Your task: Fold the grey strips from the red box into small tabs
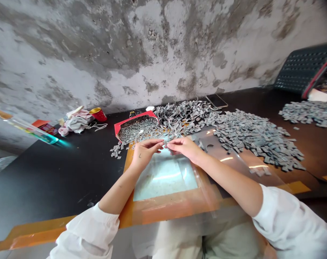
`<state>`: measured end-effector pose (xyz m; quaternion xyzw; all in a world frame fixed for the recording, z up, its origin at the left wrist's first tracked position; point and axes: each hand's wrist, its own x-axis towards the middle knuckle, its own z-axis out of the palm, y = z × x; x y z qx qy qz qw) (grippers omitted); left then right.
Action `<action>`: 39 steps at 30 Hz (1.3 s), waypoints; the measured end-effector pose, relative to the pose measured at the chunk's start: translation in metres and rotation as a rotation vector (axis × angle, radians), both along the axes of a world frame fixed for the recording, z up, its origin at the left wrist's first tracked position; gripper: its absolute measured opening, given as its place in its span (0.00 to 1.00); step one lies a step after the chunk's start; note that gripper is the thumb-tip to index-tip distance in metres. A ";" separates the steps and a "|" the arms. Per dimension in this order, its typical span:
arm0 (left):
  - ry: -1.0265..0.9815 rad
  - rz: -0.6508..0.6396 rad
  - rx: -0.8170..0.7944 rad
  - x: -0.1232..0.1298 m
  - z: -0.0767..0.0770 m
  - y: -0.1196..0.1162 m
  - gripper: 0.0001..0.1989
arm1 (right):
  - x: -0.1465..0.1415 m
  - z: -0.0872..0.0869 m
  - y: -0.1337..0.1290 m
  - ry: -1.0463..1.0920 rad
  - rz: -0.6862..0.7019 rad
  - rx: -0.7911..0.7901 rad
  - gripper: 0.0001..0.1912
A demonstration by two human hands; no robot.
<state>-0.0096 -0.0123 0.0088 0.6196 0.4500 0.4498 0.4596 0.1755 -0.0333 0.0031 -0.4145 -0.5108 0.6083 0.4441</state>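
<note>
My left hand (146, 151) and my right hand (184, 149) meet above the table, their fingertips pinching a small grey strip (166, 142). Beneath them lies a clear plastic sheet (165, 176) on an orange-edged board (169, 208). Just beyond my left hand stands a red tray (135, 124) holding many small grey pieces. A tangle of longer grey strips (182, 115) lies behind my fingers. To the right, past my right hand, spreads a large heap of small grey pieces (256, 140).
A second grey heap (309, 113) lies at the far right of the dark table (58, 172). A phone (216, 101) rests by the stained wall (125, 46). A red cup (98, 114) and crumpled cloth (77, 122) sit far left. A black perforated panel (301, 68) leans at back right.
</note>
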 end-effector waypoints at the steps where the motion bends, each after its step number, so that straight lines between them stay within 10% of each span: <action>1: -0.019 0.012 -0.019 0.002 0.000 -0.002 0.14 | 0.000 0.001 -0.001 0.023 0.008 -0.018 0.12; 17: -0.082 0.023 -0.050 0.011 -0.001 -0.012 0.14 | 0.000 0.005 -0.002 0.215 0.058 -0.225 0.12; 39: 0.243 0.191 0.605 0.010 0.001 -0.029 0.08 | -0.015 -0.003 -0.009 0.096 -0.139 0.030 0.15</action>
